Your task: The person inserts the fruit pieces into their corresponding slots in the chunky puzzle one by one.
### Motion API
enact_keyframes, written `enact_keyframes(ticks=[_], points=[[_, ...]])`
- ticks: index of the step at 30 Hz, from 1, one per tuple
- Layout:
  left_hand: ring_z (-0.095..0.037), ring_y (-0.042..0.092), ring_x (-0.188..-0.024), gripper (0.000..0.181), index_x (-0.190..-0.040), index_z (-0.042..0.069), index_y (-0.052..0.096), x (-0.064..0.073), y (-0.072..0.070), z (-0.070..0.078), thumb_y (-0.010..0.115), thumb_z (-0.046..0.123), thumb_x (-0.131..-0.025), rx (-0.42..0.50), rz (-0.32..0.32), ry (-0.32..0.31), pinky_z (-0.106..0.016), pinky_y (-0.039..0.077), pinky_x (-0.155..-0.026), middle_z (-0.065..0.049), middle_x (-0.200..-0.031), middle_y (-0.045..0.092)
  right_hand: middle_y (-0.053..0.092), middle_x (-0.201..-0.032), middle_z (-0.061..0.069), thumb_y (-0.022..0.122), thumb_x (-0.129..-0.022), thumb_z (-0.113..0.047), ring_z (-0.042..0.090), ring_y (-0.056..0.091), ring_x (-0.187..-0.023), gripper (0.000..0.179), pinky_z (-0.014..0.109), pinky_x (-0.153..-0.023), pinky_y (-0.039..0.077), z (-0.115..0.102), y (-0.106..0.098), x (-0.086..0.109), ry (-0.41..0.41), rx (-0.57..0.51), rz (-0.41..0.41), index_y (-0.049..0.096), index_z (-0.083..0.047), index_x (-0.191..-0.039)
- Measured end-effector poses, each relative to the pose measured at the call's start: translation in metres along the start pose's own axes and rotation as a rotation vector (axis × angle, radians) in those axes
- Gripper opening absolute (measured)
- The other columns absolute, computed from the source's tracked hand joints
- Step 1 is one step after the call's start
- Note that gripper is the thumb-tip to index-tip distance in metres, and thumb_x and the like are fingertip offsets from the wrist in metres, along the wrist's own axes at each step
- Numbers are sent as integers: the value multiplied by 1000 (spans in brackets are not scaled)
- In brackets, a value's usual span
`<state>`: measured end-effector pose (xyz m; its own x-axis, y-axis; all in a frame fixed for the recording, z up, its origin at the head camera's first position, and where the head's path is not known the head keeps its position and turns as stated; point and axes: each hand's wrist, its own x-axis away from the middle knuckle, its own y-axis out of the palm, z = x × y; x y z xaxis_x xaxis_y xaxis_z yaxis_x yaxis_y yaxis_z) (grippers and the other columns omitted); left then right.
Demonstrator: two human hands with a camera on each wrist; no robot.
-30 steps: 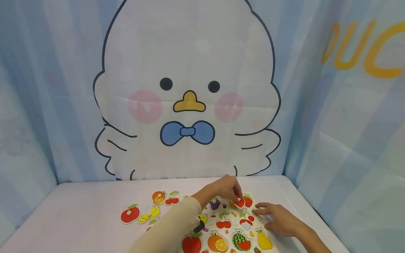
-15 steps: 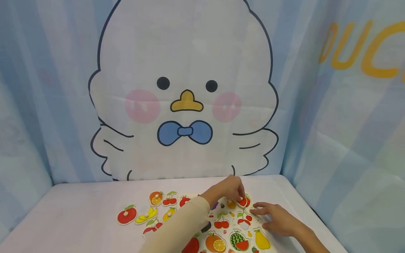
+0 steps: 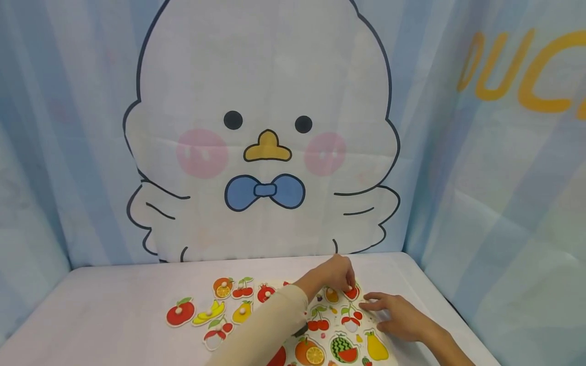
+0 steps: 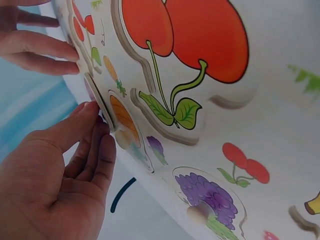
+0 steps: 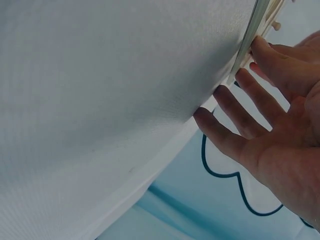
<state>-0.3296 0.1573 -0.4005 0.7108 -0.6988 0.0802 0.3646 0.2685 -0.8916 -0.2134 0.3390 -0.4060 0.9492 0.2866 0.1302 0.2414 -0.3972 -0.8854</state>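
Both hands (image 3: 399, 316) at board (image 3: 334, 323), left (image 3: 338, 273) pinching piece (image 3: 352, 293).

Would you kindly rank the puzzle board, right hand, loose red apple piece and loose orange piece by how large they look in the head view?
1. Puzzle board, though the left sleeve hides part of it
2. Right hand
3. Loose red apple piece
4. Loose orange piece

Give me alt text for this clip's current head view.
The left hand pinches a red fruit piece at the far right corner of a fruit puzzle board; the right hand is at its right edge. Loose apple, banana, orange and cherry pieces lie to the left on a white table, before a cartoon duck backdrop.
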Motion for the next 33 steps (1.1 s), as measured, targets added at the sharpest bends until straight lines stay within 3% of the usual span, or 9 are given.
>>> enact_keyframes(ticks=[20, 33], points=[[-9, 63, -74, 8, -100, 17, 82, -2, 3, 7, 77, 14, -95, 50, 0, -67, -18, 57, -70, 4, -91, 74, 61, -145, 15, 81, -84, 0, 47, 55, -132, 50, 72, -108, 39, 1, 0, 0, -1, -5, -2, 74, -16, -131], [-10, 63, -74, 9, -103, 17, 82, 1, 5, 6, 78, 15, -95, 74, 22, -76, -20, 57, -70, 4, -92, 74, 62, -144, 14, 82, -83, 0, 46, 55, -132, 50, 71, -108, 40, 1, 2, -1, 10, 6, 5, 75, -18, -130]])
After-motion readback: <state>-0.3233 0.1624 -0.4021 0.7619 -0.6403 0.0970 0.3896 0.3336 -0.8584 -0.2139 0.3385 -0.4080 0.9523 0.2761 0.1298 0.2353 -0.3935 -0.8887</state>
